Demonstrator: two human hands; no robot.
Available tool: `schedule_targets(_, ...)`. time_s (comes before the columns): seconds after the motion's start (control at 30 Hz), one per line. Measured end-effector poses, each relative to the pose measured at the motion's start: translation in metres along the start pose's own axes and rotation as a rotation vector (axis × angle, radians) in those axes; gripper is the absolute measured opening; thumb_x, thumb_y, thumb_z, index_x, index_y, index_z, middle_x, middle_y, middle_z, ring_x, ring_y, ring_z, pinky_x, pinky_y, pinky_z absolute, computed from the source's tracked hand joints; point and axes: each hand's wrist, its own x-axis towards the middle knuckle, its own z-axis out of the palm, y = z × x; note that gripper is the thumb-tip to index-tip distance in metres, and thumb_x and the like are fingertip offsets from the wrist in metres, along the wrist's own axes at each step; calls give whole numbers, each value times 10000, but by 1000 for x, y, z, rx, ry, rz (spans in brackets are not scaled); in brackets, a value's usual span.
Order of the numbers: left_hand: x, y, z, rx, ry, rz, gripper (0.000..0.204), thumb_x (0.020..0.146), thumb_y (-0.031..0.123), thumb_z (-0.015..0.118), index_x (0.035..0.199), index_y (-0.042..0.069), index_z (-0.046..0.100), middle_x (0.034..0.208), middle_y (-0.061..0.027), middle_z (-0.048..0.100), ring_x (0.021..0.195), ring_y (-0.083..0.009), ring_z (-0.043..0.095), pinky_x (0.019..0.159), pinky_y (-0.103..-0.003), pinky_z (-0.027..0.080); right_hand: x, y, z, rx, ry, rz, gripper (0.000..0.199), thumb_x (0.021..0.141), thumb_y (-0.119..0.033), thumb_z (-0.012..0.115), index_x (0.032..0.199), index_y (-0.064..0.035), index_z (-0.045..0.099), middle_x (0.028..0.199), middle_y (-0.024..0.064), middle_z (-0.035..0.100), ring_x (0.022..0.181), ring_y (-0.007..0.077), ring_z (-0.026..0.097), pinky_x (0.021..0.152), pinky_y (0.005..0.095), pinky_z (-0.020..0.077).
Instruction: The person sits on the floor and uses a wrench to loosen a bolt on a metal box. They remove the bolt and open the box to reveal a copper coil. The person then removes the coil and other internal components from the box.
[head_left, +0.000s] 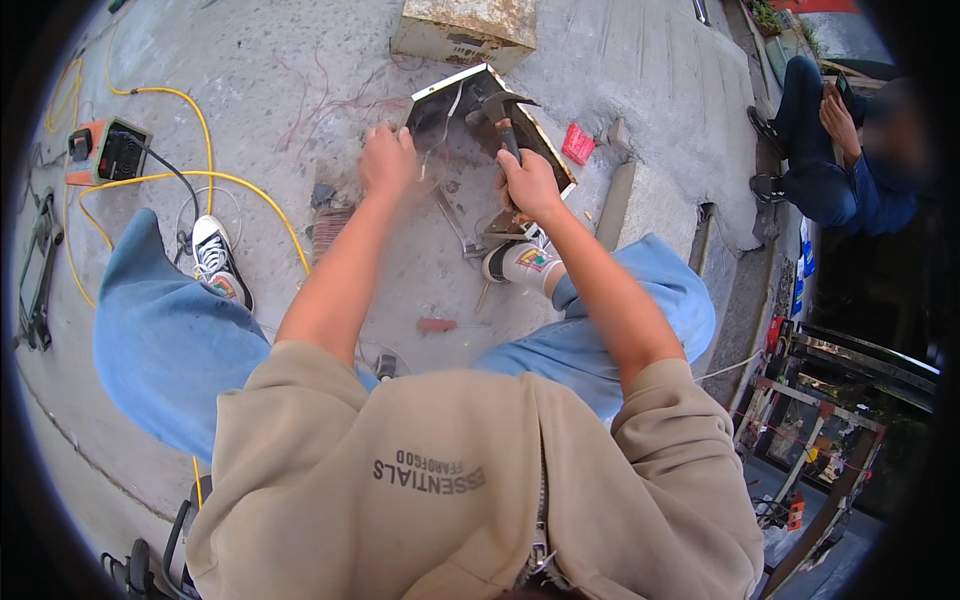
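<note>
Hammer (505, 124) clamped in the right grip (530, 186), upper centre of the frame.
Probably head-heavy and rigid; hold by the handle (509, 142). Left grip (388, 162) is beside the open sheet-metal casing (450, 80); its closure cannot be determined. The casing, likely stiff and sharp-edged, contains a white cable (455, 103).

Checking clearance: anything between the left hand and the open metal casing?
Nothing visible: the left hand is right by the left edge of the casing, contact unclear. The hammer is farther right, in the right hand.
</note>
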Motion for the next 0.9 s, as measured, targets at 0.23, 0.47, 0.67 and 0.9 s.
schedule_targets(0.23, 76, 22, -22, 197, -251, 361, 281, 909, 351, 549, 903, 96, 666, 879, -141, 673, 825, -362, 646, 671, -483, 501, 22, -11, 28, 205, 25, -8, 321, 982, -240, 488, 807, 29, 490, 590, 113, 579, 404, 195, 562, 379, 344, 426)
schedule_targets(0.47, 115, 22, -8, 283, -340, 460, 273, 906, 356, 557, 889, 111, 675, 866, -119, 673, 812, -349, 649, 655, -472, 503, 35, -34, 36, -60, 77, -89, 302, 973, -226, 493, 847, 48, 500, 613, 163, 585, 443, 263, 593, 423, 400, 463)
schedule_targets(0.67, 126, 29, -8, 262, -319, 533, 266, 911, 367, 551, 901, 135, 681, 894, -102, 670, 804, -351, 643, 660, -471, 506, 58, 26, 61, -495, 247, -227, 330, 950, -241, 507, 877, 80, 538, 763, 281, 623, 749, 447, 623, 655, 486, 501)
schedule_targets(0.9, 128, 29, 2, 207, -251, 442, 281, 934, 380, 517, 941, 144, 669, 888, -105, 667, 806, -355, 637, 650, -471, 501, 54, 52, 61, -336, -206, 511, 396, 938, -261, 506, 781, 82, 629, 863, 302, 646, 837, 448, 633, 740, 485, 505)
